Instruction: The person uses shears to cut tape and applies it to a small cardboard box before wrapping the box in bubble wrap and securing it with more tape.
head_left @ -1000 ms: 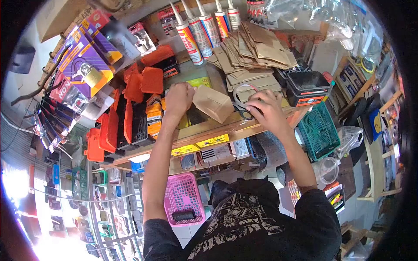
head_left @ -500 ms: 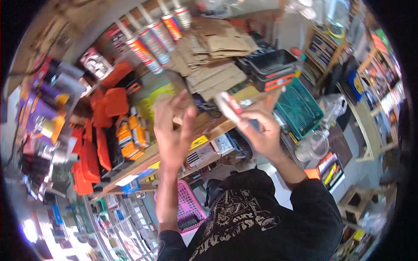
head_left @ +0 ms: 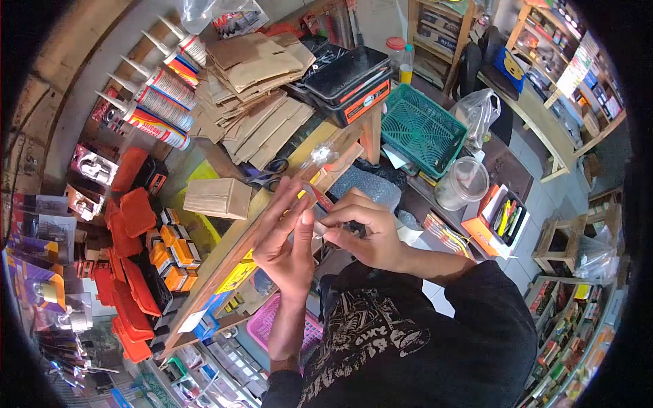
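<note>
My right hand (head_left: 364, 228) pinches a small red-and-white tube-like thing (head_left: 321, 198) in front of my chest, mostly covered by fingers. Close against it is my left hand (head_left: 286, 248), its fingers stretched out and its thumb raised beside the right fingertips. Whether the left palm supports the small thing is hidden. A brown paper-covered block (head_left: 216, 198) sits on the bench edge, left of my left hand. Behind the hands, dark-handled scissors (head_left: 272, 170) lie near a stack of flat brown cardboard pieces (head_left: 262, 126).
Several silicone sealant tubes (head_left: 160, 126) lean at the back left. Red plastic cases (head_left: 129, 285) and small orange boxes (head_left: 175, 251) line the left side. A black toolbox (head_left: 347, 85), a green basket (head_left: 428, 132) and a clear jar (head_left: 462, 183) stand to the right.
My left hand has moved from beside the brown block to my right hand, and the two now meet around the small red-and-white thing. The head view has shifted and become sharper.
</note>
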Motion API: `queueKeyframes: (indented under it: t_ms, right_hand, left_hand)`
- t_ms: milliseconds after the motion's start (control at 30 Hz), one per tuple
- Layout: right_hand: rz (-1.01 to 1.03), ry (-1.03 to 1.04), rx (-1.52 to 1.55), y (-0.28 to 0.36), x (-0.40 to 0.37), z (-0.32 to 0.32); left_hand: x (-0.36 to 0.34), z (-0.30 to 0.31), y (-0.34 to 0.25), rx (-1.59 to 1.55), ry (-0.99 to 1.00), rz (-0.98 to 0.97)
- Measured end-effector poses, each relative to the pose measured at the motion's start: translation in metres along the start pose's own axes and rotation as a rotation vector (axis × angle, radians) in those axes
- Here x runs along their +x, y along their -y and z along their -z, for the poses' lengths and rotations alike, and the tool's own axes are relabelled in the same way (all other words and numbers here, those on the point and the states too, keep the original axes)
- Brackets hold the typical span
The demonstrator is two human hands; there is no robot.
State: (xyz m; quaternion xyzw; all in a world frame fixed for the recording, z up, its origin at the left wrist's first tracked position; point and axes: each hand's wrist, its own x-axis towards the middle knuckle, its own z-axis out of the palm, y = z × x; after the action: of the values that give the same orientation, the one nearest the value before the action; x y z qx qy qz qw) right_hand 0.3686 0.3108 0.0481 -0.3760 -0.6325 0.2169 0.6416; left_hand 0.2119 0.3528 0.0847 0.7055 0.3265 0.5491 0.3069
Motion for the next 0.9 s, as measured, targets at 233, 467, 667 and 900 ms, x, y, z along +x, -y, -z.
queueKeyframes:
  t_ms: [233, 467, 667, 900]
  right_hand:
    - [-0.105, 0.133, -0.053, 0.0, -0.002, -0.008]
    - [-0.228, 0.234, 0.051, 0.009, -0.003, -0.022]
    - [-0.644, 0.279, 0.418, -0.002, -0.009, -0.026]
    - [-0.771, 0.346, 0.63, -0.009, -0.002, -0.028]
  left_hand:
    - [-0.009, 0.008, 0.004, 0.224, -0.085, -0.103]
    - [-0.04, 0.018, 0.013, 0.395, -0.131, -0.003]
    - [-0.054, 0.031, 0.027, -0.072, -0.048, 0.194]
    - [-0.057, 0.048, 0.022, 0.25, 0.434, 0.113]
